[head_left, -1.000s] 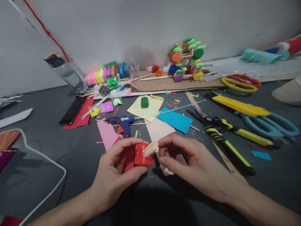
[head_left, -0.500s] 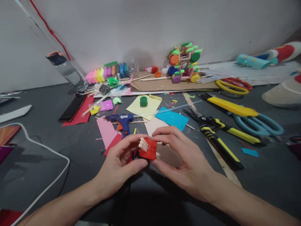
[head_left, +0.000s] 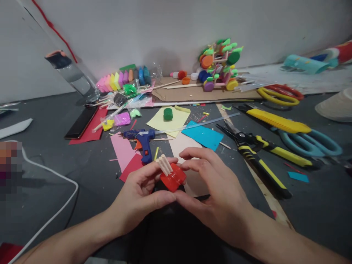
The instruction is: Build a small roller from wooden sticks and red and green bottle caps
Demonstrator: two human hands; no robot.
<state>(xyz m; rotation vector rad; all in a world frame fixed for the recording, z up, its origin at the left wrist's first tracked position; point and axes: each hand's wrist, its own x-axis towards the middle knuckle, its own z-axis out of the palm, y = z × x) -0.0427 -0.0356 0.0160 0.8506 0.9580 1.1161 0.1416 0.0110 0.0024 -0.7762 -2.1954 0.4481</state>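
Between my fingertips is a small glossy red craft piece [head_left: 173,179] with several short pale wooden sticks [head_left: 165,165] standing out of its upper left side, tilted left. My left hand [head_left: 145,187] grips it from the left, thumb beneath and fingers behind. From the right, my right hand [head_left: 211,187] curls around it, thumb and fingers at its edge. Just beyond my left fingers lies a blue glue gun [head_left: 145,143] with a clear glue stick in its back. A green bottle cap [head_left: 168,114] sits on a pale yellow paper sheet [head_left: 156,124].
Long-nose pliers [head_left: 244,141], a yellow utility knife [head_left: 277,119] and blue-handled scissors [head_left: 313,145] lie to the right. At the back stands a model of coloured caps and sticks [head_left: 220,64]. A water bottle [head_left: 73,79], black phone [head_left: 81,123] and white cable [head_left: 59,176] are at left.
The red piece has turned in my fingers, so its sticks show longer and lean further left. My hands stay around it. The view has shifted slightly.
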